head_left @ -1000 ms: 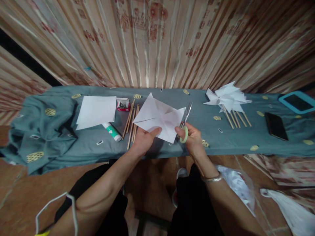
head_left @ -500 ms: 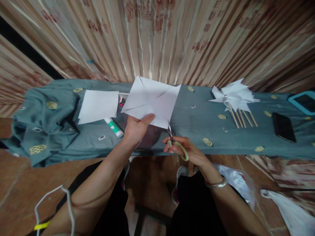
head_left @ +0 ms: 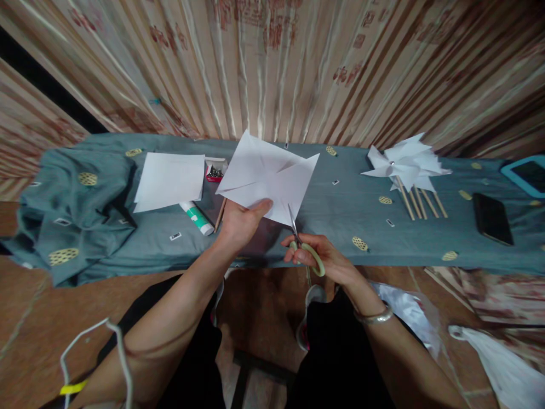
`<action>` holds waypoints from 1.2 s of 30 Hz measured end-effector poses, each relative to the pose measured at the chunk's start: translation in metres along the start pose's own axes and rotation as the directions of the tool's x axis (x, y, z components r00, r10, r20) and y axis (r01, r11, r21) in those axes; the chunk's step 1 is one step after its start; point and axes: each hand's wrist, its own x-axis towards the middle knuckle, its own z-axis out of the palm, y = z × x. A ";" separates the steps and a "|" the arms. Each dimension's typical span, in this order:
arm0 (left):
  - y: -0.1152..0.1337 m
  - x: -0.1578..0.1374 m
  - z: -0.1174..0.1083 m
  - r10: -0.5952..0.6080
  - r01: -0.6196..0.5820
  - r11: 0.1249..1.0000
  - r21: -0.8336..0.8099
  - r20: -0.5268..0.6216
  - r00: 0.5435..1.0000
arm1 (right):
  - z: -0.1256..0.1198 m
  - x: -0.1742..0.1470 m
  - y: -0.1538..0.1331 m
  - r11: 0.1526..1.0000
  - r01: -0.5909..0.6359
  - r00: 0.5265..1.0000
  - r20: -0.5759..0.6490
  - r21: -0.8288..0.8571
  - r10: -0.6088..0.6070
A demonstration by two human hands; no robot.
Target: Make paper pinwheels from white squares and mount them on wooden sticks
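My left hand (head_left: 243,222) grips the near edge of a white paper sheet (head_left: 259,170), thumb on top and fingers hidden beneath. Slits run inward from several of the sheet's corners. My right hand (head_left: 317,254) has its fingers in the light green handles of a pair of scissors (head_left: 293,224), whose blades lie at the sheet's near right corner. Left of the sheet are a small red and white box of metal pins (head_left: 216,170), a stack of white paper (head_left: 170,180), a green and white tube (head_left: 197,218) and part of a thin wooden stick (head_left: 220,216).
White paper pinwheels (head_left: 409,162) on wooden sticks lie to the right on the grey-green cloth (head_left: 340,210). Beyond them are a black phone (head_left: 493,218) and a blue-framed device (head_left: 525,175). Bunched cloth (head_left: 85,210) covers the left end. A pleated curtain (head_left: 272,74) hangs behind.
The paper sheet has turned slightly and shifted right, showing more of the pin box and the wooden stick. The scissor blades remain at its near corner.
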 end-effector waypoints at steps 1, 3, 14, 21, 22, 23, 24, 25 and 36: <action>0.000 0.000 0.000 -0.003 0.003 1.000 -0.002 -0.001 1.000 | 0.000 0.000 0.000 1.000 0.003 1.000 -0.003 0.002 -0.003; 0.001 -0.001 0.000 -0.010 0.010 1.000 -0.006 0.000 1.000 | 0.000 0.000 0.001 1.000 0.008 1.000 -0.007 0.004 -0.008; 0.005 -0.001 -0.002 -0.028 0.028 1.000 -0.001 0.004 1.000 | 0.002 0.002 0.006 1.000 0.014 0.999 -0.034 -0.008 -0.015; 0.004 0.001 -0.003 -0.022 0.022 1.000 -0.017 0.012 1.000 | 0.003 0.003 0.004 0.998 -0.022 0.999 -0.041 0.063 0.025; 0.003 0.001 -0.003 -0.022 0.022 1.000 -0.015 0.014 1.000 | 0.003 0.003 0.003 0.997 -0.025 0.999 -0.041 0.069 0.028; 0.003 0.001 -0.004 -0.024 0.024 1.000 -0.012 0.014 1.000 | 0.003 0.003 0.002 0.997 -0.029 0.999 -0.040 0.075 0.033; 0.002 0.001 -0.004 -0.023 0.023 1.000 -0.009 0.013 1.000 | 0.004 0.003 0.001 0.996 -0.036 0.998 -0.039 0.082 0.039; 0.002 0.001 -0.004 -0.020 0.020 1.000 -0.008 0.012 1.000 | 0.004 0.003 0.000 0.995 -0.043 0.998 -0.040 0.090 0.047; 0.003 0.001 -0.007 -0.045 0.045 0.999 0.017 0.007 0.999 | 0.006 0.004 0.000 0.987 -0.076 0.995 -0.053 0.139 0.084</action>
